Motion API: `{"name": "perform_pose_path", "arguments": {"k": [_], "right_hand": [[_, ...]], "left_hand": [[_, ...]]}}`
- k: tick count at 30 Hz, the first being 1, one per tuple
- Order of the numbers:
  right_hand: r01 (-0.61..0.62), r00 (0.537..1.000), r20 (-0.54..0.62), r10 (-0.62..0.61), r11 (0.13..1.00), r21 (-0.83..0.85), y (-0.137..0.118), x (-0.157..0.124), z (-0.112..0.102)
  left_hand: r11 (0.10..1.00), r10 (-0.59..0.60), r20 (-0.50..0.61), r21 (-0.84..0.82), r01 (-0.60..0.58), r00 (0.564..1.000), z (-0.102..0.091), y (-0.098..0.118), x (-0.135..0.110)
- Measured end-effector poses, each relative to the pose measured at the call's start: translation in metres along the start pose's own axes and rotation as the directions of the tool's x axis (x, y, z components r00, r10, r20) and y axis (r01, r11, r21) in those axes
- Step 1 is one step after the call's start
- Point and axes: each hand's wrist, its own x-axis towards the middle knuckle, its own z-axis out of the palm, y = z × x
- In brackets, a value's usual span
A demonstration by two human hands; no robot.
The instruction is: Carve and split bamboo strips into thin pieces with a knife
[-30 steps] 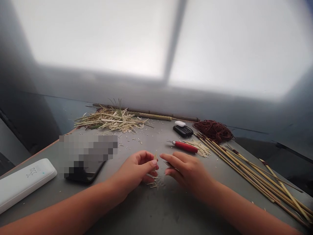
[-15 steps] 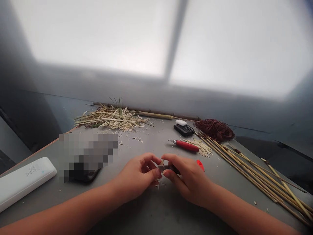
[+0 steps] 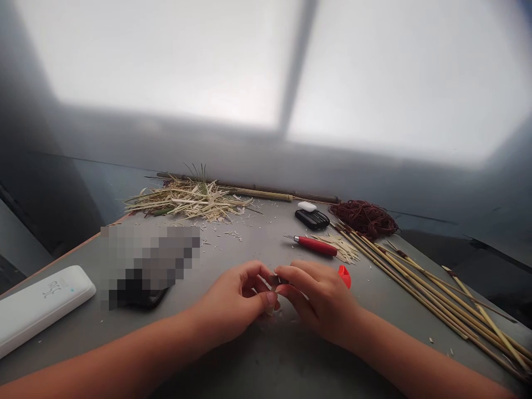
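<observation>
My left hand (image 3: pixel 236 296) is closed in a pinch on a small pale bamboo sliver (image 3: pixel 270 310), whose lower end shows under the thumb. My right hand (image 3: pixel 322 293) grips a small knife, its dark metal blade (image 3: pixel 278 280) between thumb and forefinger, touching or nearly touching the sliver. The fingers hide most of the knife. A red piece (image 3: pixel 344 276) shows behind the right knuckles; I cannot tell whether it belongs to the knife. Ahead of the hands lies a red-handled tool (image 3: pixel 318 246) with a thin metal tip, beside a spread of cut slivers (image 3: pixel 347 248).
Bamboo shavings (image 3: pixel 191 199) are heaped at the back left, before long bamboo poles (image 3: pixel 266 194). Thin sticks (image 3: pixel 432 288) lie along the right, near a brown cord bundle (image 3: pixel 366 218). A black case (image 3: pixel 311 219), white device (image 3: pixel 50 305) and partly blurred black object (image 3: pixel 145 296) also rest on the table.
The blade has shifted slightly up and left between the fingers, and the sliver now points downward under my left thumb. More of the red piece shows behind my right hand.
</observation>
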Motion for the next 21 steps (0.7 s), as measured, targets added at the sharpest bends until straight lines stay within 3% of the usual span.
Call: {"name": "perform_pose_path", "arguments": {"k": [9,15,21], "right_hand": [[-0.087,0.996,0.023,0.086,0.993,0.081,-0.0007,-0.0002,-0.0011],[-0.088,0.994,0.082,0.076,0.983,0.161,-0.0021,0.0001,-0.0026],[-0.046,0.998,0.046,0.038,0.981,0.189,-0.0018,0.0017,-0.0027]], "left_hand": [[0.999,-0.029,-0.045,-0.021,0.028,0.999,0.0004,0.0008,0.0008],[0.999,-0.033,-0.046,-0.032,0.032,0.998,-0.0011,-0.0011,0.0016],[0.999,-0.033,-0.017,-0.036,0.033,0.999,-0.0013,-0.0009,0.0019]]}}
